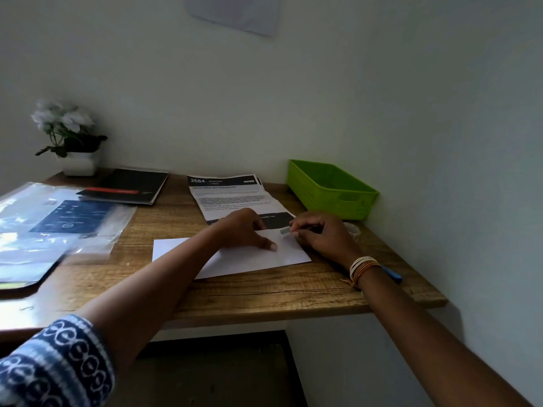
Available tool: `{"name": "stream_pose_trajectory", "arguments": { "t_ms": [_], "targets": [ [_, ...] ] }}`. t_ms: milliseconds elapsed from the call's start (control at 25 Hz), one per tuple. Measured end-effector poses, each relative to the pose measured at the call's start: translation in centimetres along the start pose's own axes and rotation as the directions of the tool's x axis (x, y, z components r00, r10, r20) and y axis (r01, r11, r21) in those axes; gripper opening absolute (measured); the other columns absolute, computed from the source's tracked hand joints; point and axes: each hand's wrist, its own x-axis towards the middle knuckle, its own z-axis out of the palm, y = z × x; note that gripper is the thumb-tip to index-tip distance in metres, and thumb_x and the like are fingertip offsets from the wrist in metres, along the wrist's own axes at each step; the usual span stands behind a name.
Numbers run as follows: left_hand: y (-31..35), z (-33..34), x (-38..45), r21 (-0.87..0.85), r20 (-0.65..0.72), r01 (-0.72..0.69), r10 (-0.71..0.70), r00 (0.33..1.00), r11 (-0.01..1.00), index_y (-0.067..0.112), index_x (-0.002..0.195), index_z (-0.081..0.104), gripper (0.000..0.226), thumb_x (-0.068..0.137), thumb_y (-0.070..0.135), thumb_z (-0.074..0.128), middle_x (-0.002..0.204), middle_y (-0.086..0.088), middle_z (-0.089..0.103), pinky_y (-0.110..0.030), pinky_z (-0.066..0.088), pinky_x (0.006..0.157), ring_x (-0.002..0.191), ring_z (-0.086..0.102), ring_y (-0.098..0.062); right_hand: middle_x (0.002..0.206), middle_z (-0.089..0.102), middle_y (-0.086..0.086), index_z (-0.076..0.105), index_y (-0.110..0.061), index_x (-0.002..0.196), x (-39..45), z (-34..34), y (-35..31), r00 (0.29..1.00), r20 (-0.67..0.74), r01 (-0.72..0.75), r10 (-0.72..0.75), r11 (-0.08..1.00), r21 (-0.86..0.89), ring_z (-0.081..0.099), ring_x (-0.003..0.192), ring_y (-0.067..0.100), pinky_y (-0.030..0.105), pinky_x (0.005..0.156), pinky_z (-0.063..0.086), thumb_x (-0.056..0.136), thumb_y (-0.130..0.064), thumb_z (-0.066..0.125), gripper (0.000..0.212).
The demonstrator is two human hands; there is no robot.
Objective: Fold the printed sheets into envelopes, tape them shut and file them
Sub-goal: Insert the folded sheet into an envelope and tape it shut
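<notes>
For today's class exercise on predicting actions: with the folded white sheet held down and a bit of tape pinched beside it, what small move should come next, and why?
Probably lower the tape piece onto the folded sheet and press it flat. The left hand already pins the sheet down, and the right hand pinches the tape just at its far edge.

Blue-white patterned sleeve L; bangles R wrist

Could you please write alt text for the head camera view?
The left hand presses a folded white sheet on a wooden desk while the right hand pinches a tape strip over it. Behind lie printed sheets and a green tray.
</notes>
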Motion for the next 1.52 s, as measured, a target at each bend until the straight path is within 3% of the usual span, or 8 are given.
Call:
{"name": "stream_pose_trajectory", "arguments": {
  "t_ms": [200, 280, 440, 680, 920, 1120, 1240, 1520],
  "targets": [
    [0.4, -0.4, 0.9, -0.036, 0.012, -0.027, 0.027, 1.000, 0.999, 0.006, 0.099, 0.068, 0.035, 0.077, 0.033, 0.075, 0.097, -0.007, 0.064, -0.026, 0.044, 0.076, 0.089, 0.055, -0.017, 0.092, 0.071, -0.005, 0.076, -0.015, 0.090, -0.1, 0.0, 0.4, 1.000, -0.007, -0.019, 0.019, 1.000, -0.001, 0.062, 0.090, -0.002, 0.006, 0.078, 0.045, 0.081, -0.006, 0.070, 0.014],
    [0.0, -0.3, 0.9, -0.067, -0.008, -0.044, 0.044, 0.999, 0.997, 0.008, 0.095, 0.068, 0.030, 0.077, 0.031, 0.076, 0.095, -0.006, 0.064, -0.029, 0.045, 0.079, 0.087, 0.056, -0.017, 0.093, 0.071, -0.007, 0.076, -0.015, 0.091, -0.1, 0.0, 0.5, 0.999, -0.015, -0.046, 0.046, 0.999, 0.007, 0.062, 0.090, -0.005, 0.004, 0.078, 0.045, 0.081, -0.007, 0.071, 0.013],
    [-0.5, 0.0, 0.6, -0.120, -0.046, -0.068, 0.062, 0.997, 0.990, 0.018, 0.084, 0.065, 0.020, 0.074, 0.031, 0.078, 0.081, 0.003, 0.061, -0.023, 0.044, 0.069, 0.076, 0.054, -0.011, 0.094, 0.073, -0.004, 0.077, -0.013, 0.090, -0.1, -0.1, 0.5, 0.998, -0.052, -0.044, 0.047, 0.998, 0.051, 0.064, 0.093, -0.002, 0.005, 0.080, 0.047, 0.080, -0.006, 0.072, 0.012],
    [-0.9, 0.4, 0.2, -0.171, -0.088, -0.100, 0.086, 0.992, 0.980, 0.020, 0.088, 0.068, 0.020, 0.075, 0.032, 0.077, 0.095, -0.003, 0.069, -0.034, 0.052, 0.085, 0.089, 0.062, -0.017, 0.095, 0.073, -0.002, 0.076, -0.013, 0.090, -0.2, 0.1, 0.4, 0.997, 0.000, -0.074, 0.074, 0.997, 0.009, 0.063, 0.093, 0.000, 0.010, 0.080, 0.046, 0.080, -0.010, 0.072, 0.011],
    [-0.8, 0.3, 0.0, -0.189, -0.091, -0.107, 0.091, 0.992, 0.976, 0.017, 0.098, 0.073, 0.024, 0.077, 0.028, 0.076, 0.098, -0.002, 0.071, -0.035, 0.054, 0.089, 0.092, 0.064, -0.013, 0.091, 0.070, -0.004, 0.075, -0.016, 0.087, -0.1, 0.1, 0.5, 0.998, 0.040, -0.052, 0.052, 0.999, -0.012, 0.063, 0.092, 0.008, 0.018, 0.083, 0.048, 0.081, -0.008, 0.072, 0.011],
    [-0.8, 0.3, 0.0, -0.194, -0.091, -0.100, 0.084, 0.992, 0.976, 0.017, 0.098, 0.074, 0.024, 0.077, 0.028, 0.076, 0.098, -0.001, 0.072, -0.036, 0.053, 0.090, 0.093, 0.064, -0.013, 0.091, 0.069, -0.008, 0.075, -0.014, 0.090, -0.2, 0.1, 0.2, 0.997, 0.030, -0.067, 0.067, 0.998, 0.006, 0.061, 0.091, 0.001, 0.014, 0.082, 0.046, 0.081, -0.008, 0.071, 0.012],
    [-0.9, 0.5, 0.1, -0.194, -0.119, -0.106, 0.084, 0.989, 0.975, 0.018, 0.094, 0.076, 0.021, 0.079, 0.032, 0.073, 0.095, 0.001, 0.073, -0.035, 0.054, 0.089, 0.091, 0.064, -0.011, 0.089, 0.069, -0.010, 0.075, -0.015, 0.089, -0.2, 0.2, 0.2, 0.996, 0.033, -0.084, 0.084, 0.996, 0.002, 0.062, 0.092, 0.003, 0.019, 0.084, 0.047, 0.080, -0.009, 0.072, 0.011],
    [-0.3, 1.3, 0.5, -0.210, -0.229, -0.032, -0.017, 0.973, 0.977, 0.022, 0.077, 0.077, 0.024, 0.076, 0.045, 0.073, 0.079, -0.001, 0.072, -0.031, 0.051, 0.069, 0.078, 0.063, -0.014, 0.088, 0.070, -0.004, 0.075, -0.014, 0.083, -0.3, 0.1, 0.2, 0.997, 0.020, -0.074, 0.074, 0.997, 0.006, 0.065, 0.089, 0.008, 0.024, 0.083, 0.051, 0.077, -0.008, 0.075, 0.008]
  ]
}}
